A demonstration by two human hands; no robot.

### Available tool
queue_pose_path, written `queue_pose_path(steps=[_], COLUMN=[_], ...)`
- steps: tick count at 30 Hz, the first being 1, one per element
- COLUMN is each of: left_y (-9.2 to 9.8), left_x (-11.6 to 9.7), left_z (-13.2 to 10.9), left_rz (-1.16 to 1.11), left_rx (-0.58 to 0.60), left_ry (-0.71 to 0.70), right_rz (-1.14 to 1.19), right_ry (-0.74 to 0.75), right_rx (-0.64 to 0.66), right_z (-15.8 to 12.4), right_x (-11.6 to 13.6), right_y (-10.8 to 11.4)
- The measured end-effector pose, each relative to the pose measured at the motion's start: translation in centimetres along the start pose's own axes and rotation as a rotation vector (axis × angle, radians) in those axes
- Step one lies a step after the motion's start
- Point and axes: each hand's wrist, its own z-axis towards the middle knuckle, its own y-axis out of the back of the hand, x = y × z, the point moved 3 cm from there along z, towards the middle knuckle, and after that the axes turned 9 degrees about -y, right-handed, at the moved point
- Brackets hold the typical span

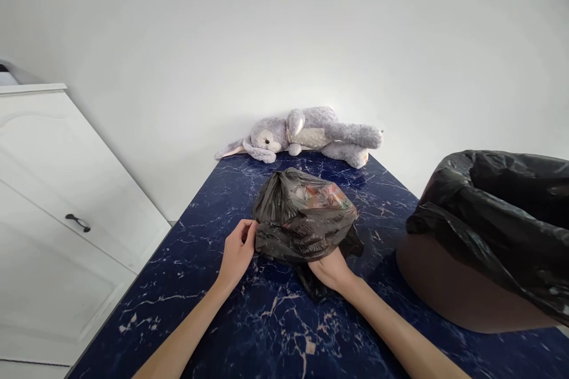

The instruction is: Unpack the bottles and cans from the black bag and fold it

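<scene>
A black plastic garbage bag (306,243), bunched up with reddish and pale contents showing through its thin film, is on the blue marbled table in front of me. At its left edge, my left hand (240,249) pinches the plastic between thumb and fingers. My right hand (331,269) reaches in beneath the bag's near right side, palm partly visible. The bag covers the fingers of that hand, so their grip is hidden. Loose black plastic hangs down around my right hand onto the tabletop.
On the right stands a brown trash bin (462,290) with a black liner (489,237) folded over its rim. A grey plush rabbit (311,133) lies on its side at the table's (186,284) far end, against the wall. To the left is a white cabinet (57,189).
</scene>
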Motion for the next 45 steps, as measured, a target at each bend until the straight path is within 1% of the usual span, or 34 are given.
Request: queue_pose_path(steps=[3,6,10,12,23,31,38,45], left_y=[0.0,0.0,-0.1,-0.1,-0.1,-0.1,-0.2,-0.2], left_x=[0.1,0.2,0.0,0.0,0.2,0.3,0.1,-0.1], left_z=[0.1,0.1,0.0,0.0,0.1,0.1,-0.1,-0.1], left_rz=[0.009,0.006,0.013,0.016,0.004,0.007,0.024,0.05], left_rx=[-0.002,-0.011,0.009,0.016,-0.011,-0.005,0.007,-0.004], left_ry=[0.001,0.0,0.014,0.019,0.0,-0.021,-0.029,-0.042], right_rz=[0.038,0.056,0.098,0.127,0.168,0.028,0.012,-0.006], right_ry=[0.032,0.002,-0.064,-0.081,-0.086,-0.019,-0.03,0.016], right_rx=[-0.029,-0.08,-0.172,-0.199,-0.123,-0.05,-0.038,-0.006], right_z=[0.4,0.9,1.0,1.0,1.4,0.5,0.6,0.6], right_x=[0.7,0.9,0.3,0.1,0.7,-0.2,-0.1,-0.1], right_y=[0.8,1.2,1.1,0.9,1.1,-0.3,-0.2,-0.5])
